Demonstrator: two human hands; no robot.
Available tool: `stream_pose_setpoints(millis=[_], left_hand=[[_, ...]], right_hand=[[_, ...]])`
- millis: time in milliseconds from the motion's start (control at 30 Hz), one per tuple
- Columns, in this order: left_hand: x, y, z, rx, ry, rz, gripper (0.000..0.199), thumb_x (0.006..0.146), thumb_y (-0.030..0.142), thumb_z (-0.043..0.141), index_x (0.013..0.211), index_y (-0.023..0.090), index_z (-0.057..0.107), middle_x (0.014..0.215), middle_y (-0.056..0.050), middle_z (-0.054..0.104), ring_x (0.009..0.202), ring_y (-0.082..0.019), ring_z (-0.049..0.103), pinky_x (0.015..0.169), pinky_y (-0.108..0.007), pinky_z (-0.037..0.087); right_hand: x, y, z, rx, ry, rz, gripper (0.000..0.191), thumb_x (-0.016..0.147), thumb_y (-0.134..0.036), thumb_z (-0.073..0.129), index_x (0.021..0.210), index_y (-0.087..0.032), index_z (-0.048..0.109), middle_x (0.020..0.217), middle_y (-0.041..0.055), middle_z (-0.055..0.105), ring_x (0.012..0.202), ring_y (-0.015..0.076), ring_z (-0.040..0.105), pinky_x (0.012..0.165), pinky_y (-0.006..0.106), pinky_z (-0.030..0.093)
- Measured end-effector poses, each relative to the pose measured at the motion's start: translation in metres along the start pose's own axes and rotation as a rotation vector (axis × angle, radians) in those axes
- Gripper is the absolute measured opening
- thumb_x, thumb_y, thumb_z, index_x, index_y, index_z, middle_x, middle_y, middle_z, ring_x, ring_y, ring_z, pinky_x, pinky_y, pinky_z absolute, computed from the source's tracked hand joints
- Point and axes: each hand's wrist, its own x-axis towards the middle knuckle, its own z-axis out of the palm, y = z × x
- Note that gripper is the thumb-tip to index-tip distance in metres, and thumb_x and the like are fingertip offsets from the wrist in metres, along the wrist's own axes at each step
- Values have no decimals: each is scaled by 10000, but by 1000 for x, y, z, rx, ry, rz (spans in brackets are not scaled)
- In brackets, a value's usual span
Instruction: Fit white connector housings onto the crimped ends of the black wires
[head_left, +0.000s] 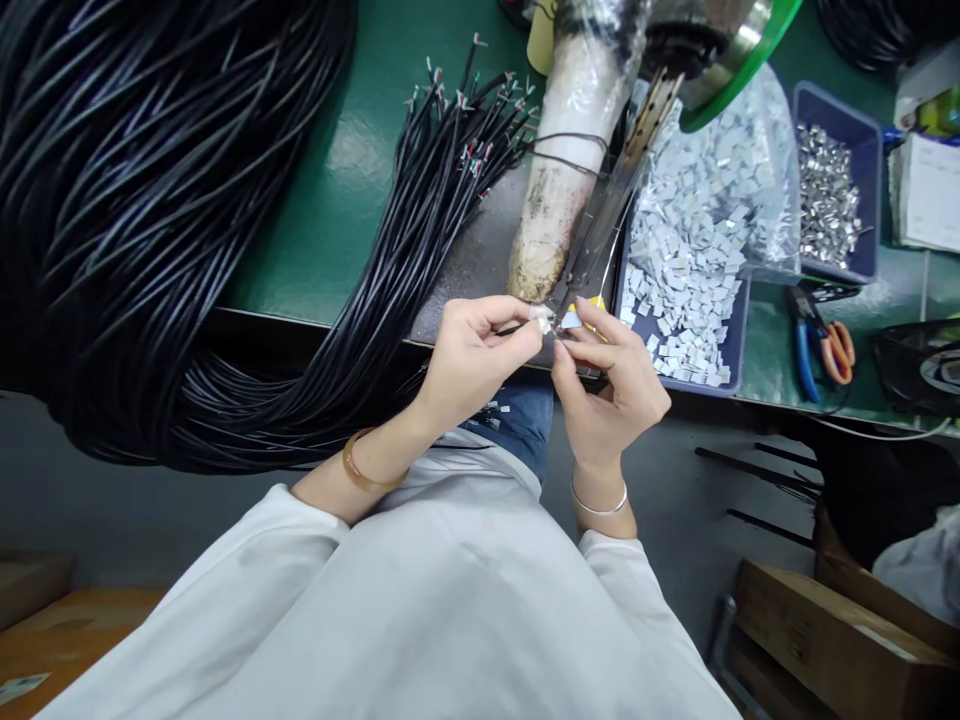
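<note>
the left hand (480,355) pinches a black cable (510,328) near its end, between thumb and forefinger; a small pale piece (545,325) sits at that end, just in front of the fingertips. the right hand (611,370) meets it there, thumb and fingers drawn close together; i cannot tell whether they grip anything. the cable end lies between the two hands, over the front edge of a dark metal plate (469,265).

right above the fingers, the blunt, stained tip of a white wrapped tube (566,170) crowds the space and hides part of the plate. a slotted metal bar (634,150) slants beside it, with a green-rimmed fixture (739,70) farther up.

to the left, loose cables (405,220) fan over the green bench (337,190), beside a huge black coil (150,200). to the right come a tray (738,345) of pale chips, a bin (866,200) of shiny metal bits, and blue- and orange-handled tools (806,355).
</note>
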Motion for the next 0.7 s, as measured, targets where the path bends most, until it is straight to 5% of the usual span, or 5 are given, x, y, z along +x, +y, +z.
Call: stream_pose_setpoints(millis=[233,467,567,633,700], left_hand=[[-2,-3,0,53,-6,-6,112,721,204,679,695,114,741,626,-9,663,578,-85,555,538,-173,443],[-3,0,-2,126,-6,17,110,725,214,680,681,130,734,566,4,601,515,-72,480,477,-176,371],[-2,-4,-3,78,-28,-35,112,706,214,676,660,127,728,560,2,595,515,-74,478,476,-179,367],[-2,-7,-3,59,-29,-64,108,694,213,678,651,128,728,567,0,603,526,-77,486,482,-179,372],[-2,-8,-3,42,-28,-79,104,683,219,689,655,128,731,597,-8,627,553,-84,507,499,-180,388]], right_hand=[[2,1,1,25,18,32,114,843,-135,679,898,-229,649,1017,28,759,928,182,751,663,298,649],[5,-5,4,16,65,11,111,833,-144,697,880,-242,673,1019,14,762,972,206,746,792,374,650],[5,-2,0,89,171,92,90,873,-177,654,934,-243,655,904,-10,763,684,144,739,538,267,593],[8,3,-5,154,336,73,52,913,-263,609,957,-270,638,616,-76,650,360,80,538,322,221,404],[11,6,-10,232,446,20,87,925,-327,588,998,-292,618,456,-120,458,246,62,336,253,216,262]])
